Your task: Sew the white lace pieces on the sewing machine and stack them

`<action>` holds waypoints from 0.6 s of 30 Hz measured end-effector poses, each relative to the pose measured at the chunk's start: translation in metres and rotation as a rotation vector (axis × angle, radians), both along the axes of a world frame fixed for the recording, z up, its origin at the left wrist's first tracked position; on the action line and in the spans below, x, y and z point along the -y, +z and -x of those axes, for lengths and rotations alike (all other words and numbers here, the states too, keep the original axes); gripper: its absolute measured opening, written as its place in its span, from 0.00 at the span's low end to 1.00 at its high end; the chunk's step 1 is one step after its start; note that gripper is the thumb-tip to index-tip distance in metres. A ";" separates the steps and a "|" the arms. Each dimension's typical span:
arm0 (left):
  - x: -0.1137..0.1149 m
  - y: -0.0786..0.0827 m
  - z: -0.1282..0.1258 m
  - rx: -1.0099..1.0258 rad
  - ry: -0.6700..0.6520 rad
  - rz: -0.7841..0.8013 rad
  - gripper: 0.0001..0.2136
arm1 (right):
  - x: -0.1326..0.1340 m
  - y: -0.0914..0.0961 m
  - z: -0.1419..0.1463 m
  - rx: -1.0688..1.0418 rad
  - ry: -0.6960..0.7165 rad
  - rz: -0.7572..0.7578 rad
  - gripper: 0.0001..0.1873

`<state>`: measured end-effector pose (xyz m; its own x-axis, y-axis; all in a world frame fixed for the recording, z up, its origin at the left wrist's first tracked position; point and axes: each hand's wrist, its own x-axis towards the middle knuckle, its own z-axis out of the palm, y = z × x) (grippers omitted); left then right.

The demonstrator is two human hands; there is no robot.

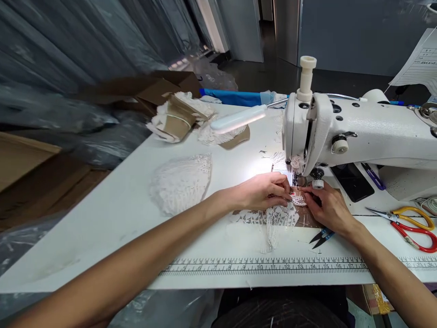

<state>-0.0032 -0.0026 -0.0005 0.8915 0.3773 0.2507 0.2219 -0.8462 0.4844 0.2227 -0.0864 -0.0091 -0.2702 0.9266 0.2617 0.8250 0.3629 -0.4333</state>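
My left hand is closed, its fingers pinching white lace fabric just left of the needle area. Part of that lace hangs over the table toward me. My right hand sits on the other side, thumb and fingers closed on the lace's edge close to the presser foot. Under the lace lies a brown plate or sheet on the bed of the white sewing machine. The fingertips partly hide the stitching spot.
Thread snips lie by my right wrist. Scissors with red and yellow handles, a black phone and a purple pen-like tool are to the right. A lace piece, lace bundle and lamp stand left. A printed ruler runs along the front edge.
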 end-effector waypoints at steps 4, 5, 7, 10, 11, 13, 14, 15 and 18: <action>0.003 -0.006 -0.001 0.061 0.053 0.020 0.14 | -0.001 0.001 -0.002 -0.050 0.018 0.008 0.14; 0.005 -0.005 -0.001 0.063 0.058 0.019 0.14 | 0.000 0.002 -0.002 -0.077 0.041 0.000 0.14; 0.010 -0.001 -0.003 0.044 0.060 0.007 0.14 | 0.001 0.005 0.000 -0.130 0.127 -0.012 0.15; 0.019 0.004 -0.006 -0.052 0.089 -0.075 0.14 | 0.005 0.011 0.009 -0.131 0.248 0.018 0.17; 0.022 0.005 -0.006 -0.080 0.106 -0.114 0.14 | 0.006 0.012 0.013 -0.118 0.256 0.033 0.17; 0.027 0.008 -0.004 -0.084 0.136 -0.163 0.15 | 0.009 0.013 0.020 -0.121 0.230 0.067 0.10; 0.029 0.011 -0.002 -0.064 0.152 -0.159 0.15 | 0.010 0.013 0.022 -0.149 0.216 0.090 0.07; 0.031 0.014 0.001 -0.041 0.170 -0.129 0.15 | 0.010 0.014 0.025 -0.193 0.209 0.116 0.06; 0.034 0.025 0.010 -0.006 0.210 0.075 0.15 | 0.011 0.018 0.029 -0.327 0.218 0.212 0.07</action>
